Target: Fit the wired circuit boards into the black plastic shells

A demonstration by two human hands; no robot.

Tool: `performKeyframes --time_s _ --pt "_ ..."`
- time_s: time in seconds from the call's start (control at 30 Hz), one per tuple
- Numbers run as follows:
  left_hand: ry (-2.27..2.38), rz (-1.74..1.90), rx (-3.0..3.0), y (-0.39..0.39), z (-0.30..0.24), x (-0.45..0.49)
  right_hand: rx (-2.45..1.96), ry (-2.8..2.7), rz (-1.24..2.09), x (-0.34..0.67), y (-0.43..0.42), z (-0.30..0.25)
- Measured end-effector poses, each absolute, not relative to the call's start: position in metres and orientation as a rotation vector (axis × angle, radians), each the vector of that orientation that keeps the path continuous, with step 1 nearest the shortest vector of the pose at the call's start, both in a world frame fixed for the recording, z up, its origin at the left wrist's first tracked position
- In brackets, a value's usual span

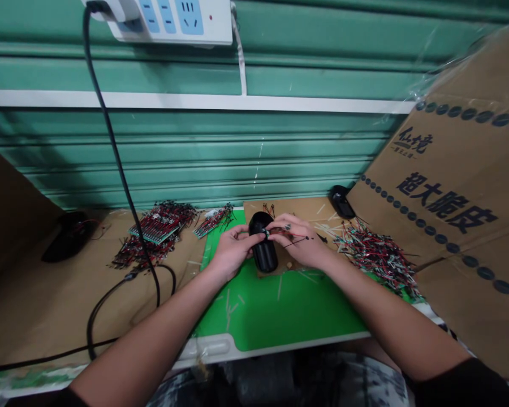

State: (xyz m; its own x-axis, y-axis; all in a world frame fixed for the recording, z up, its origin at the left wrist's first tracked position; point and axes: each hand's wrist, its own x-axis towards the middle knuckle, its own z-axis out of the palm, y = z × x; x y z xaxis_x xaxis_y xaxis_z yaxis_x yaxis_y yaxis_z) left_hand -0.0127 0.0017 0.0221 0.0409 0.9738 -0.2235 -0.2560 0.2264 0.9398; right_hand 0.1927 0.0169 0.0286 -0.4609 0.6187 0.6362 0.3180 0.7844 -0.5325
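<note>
My left hand [231, 249] is closed around the side of a black oval plastic shell [263, 251] that rests on the green mat [280, 311]. My right hand [299, 240] pinches a small part with thin red and black wires [297, 236] at the top of the shell. The fingertips of both hands meet over the shell's upper end, and what sits between them is too small to make out clearly.
Stacks of green circuit boards with wires [156, 229] lie at the left, a pile of red and black wires [379, 254] at the right. A black cable [123, 186] hangs from a power strip [173, 20]. A large cardboard box [462, 186] stands right. Another black shell [341, 200] lies behind.
</note>
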Motion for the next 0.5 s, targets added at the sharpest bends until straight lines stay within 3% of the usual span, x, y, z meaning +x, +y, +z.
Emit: performKeyframes --time_s 0.5 --pt "1.138 1.159 0.809 -0.0001 0.0251 -0.0114 -0.696 -2.115 0.411 0.1931 0.0213 0.0204"
